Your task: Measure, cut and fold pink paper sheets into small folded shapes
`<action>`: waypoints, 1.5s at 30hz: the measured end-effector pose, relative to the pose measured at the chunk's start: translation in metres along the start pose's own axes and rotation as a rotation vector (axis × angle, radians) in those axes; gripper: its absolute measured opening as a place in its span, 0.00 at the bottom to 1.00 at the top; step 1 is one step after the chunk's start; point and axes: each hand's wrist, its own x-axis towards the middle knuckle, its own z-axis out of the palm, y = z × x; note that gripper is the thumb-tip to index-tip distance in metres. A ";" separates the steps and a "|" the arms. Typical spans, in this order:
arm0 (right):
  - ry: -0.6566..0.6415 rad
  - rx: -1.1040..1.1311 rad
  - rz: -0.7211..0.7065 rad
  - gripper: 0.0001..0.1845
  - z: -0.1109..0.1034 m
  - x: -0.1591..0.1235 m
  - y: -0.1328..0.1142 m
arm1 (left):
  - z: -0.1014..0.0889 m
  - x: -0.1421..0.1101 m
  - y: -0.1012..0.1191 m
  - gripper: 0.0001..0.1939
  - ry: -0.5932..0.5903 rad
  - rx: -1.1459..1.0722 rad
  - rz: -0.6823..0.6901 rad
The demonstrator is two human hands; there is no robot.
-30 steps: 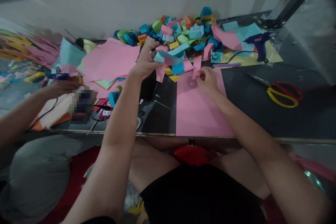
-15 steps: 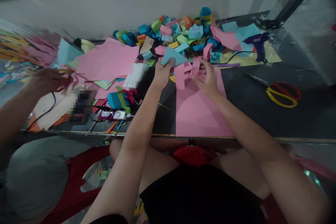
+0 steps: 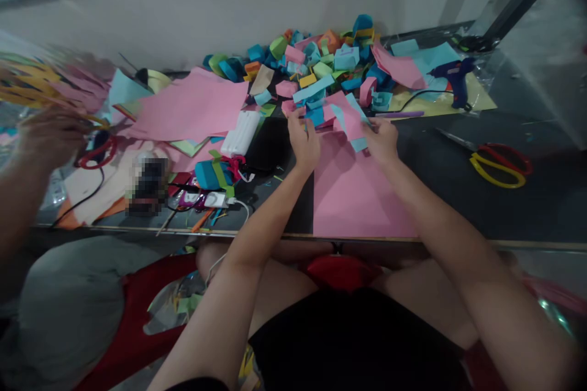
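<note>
My right hand (image 3: 384, 139) pinches a few cut paper pieces (image 3: 351, 121), pink and light blue, held together at a tilt above a large pink sheet (image 3: 362, 195). Left of them, my left hand (image 3: 304, 142) has its fingers bent and thumb apart, with the fingertips beside a small pink paper piece (image 3: 287, 108). Whether they touch it I cannot tell. Just beyond both hands lies a heap of small folded paper shapes (image 3: 346, 59) in blue, pink, green and orange.
Scissors (image 3: 499, 165) with red and yellow handles lie at the right, below a blue glue gun (image 3: 455, 79). Pink sheets (image 3: 192, 104), a white block (image 3: 241, 132) and a phone-like black object (image 3: 268, 143) lie leftward. A co-worker's hand (image 3: 52, 134) is at far left.
The light blue piece went from my left hand to my right, joining the pink pieces there. My left hand first came rightward and toward me, then let go. The co-worker's hand moved left.
</note>
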 end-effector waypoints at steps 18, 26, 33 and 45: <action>0.014 -0.256 -0.015 0.09 -0.005 -0.006 -0.016 | 0.002 -0.019 0.058 0.19 -0.626 0.788 0.164; 0.105 -0.441 -0.065 0.12 -0.030 0.025 -0.032 | 0.001 -0.019 0.068 0.23 -0.591 0.854 0.049; 0.063 -0.556 -0.083 0.10 -0.012 0.036 -0.047 | 0.002 -0.017 0.063 0.17 -0.707 0.787 0.214; 0.049 -0.488 -0.069 0.25 0.036 0.045 -0.054 | 0.002 -0.014 0.062 0.15 -0.728 0.770 0.215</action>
